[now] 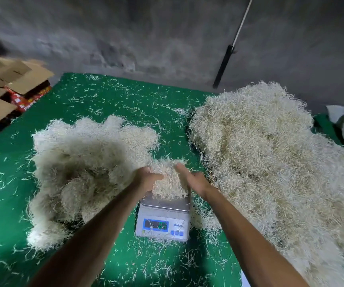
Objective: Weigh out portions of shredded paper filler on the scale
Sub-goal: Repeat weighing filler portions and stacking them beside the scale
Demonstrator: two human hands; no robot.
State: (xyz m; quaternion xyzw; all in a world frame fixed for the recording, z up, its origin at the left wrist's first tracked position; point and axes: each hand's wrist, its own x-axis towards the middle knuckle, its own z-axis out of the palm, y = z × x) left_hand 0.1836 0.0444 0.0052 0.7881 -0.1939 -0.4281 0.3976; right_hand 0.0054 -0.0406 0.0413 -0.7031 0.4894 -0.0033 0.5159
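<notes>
The scale (162, 220) sits on the green bench (109, 96) right in front of me, its display side turned toward me and its metal pan (164, 205) on the far side; on that pan rests a clump of shredded paper (168, 179), and I cannot read the lit digits through the strands lying over the display; my left hand (147, 178) is cupped against the left flank of that clump, fingers curled into the shreds and holding it; my right hand (193, 179) presses on the clump's right flank with fingers fairly straight, thumb up near its top; so the portion is caught between both palms, directly above the pan; the scale's long axis runs left to right across my view; to the left of the scale lies a fluffy pale heap (80, 172) of filler, almost touching it; to the right of the scale spreads a far bigger, yellower heap (270, 162), its edge spilling down beside the scale; loose strands dot the bench all round the scale; far left of the scale are open cardboard boxes (7, 81), blurred; behind the scale, a grey wall (146, 34) with a pole (231, 46) leaning on it.
</notes>
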